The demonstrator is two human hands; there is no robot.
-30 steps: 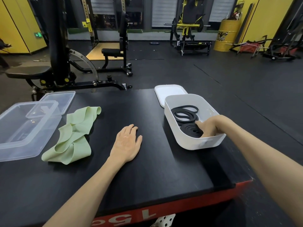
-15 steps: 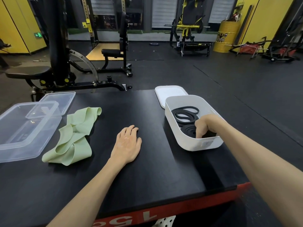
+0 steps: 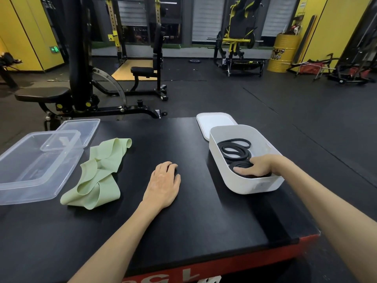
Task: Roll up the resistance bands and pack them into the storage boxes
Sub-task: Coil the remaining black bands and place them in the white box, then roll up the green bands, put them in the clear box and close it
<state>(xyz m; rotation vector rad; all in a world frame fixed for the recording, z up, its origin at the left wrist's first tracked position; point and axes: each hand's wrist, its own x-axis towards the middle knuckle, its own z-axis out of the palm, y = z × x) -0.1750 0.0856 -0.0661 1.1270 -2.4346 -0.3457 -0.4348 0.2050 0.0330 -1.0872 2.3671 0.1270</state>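
- The right hand [image 3: 259, 166] reaches into the near end of the white box [image 3: 255, 186], at the right of the black padded platform [image 3: 183, 231]. Its fingers curl down over a rolled black band [image 3: 240, 166] and the thumb lies along the roll's near edge, gripping it; the fingertips are hidden behind the box wall.
- Farther back in the same box lies a looser coil of black bands [image 3: 234, 150], just beside the roll.
- The white lid [image 3: 216, 121] lies flat at the box's far left corner, partly tucked behind it.
- The left hand [image 3: 163, 184] rests palm down on the platform near its middle, with fingers close together and relaxed, holding nothing.
- A green band [image 3: 98, 176] lies unrolled in loose folds to the left of that hand, not touching it.
- At the far left stands a clear box [image 3: 30, 166], open, with its clear lid [image 3: 81, 127] behind it and overlapping its far corner.
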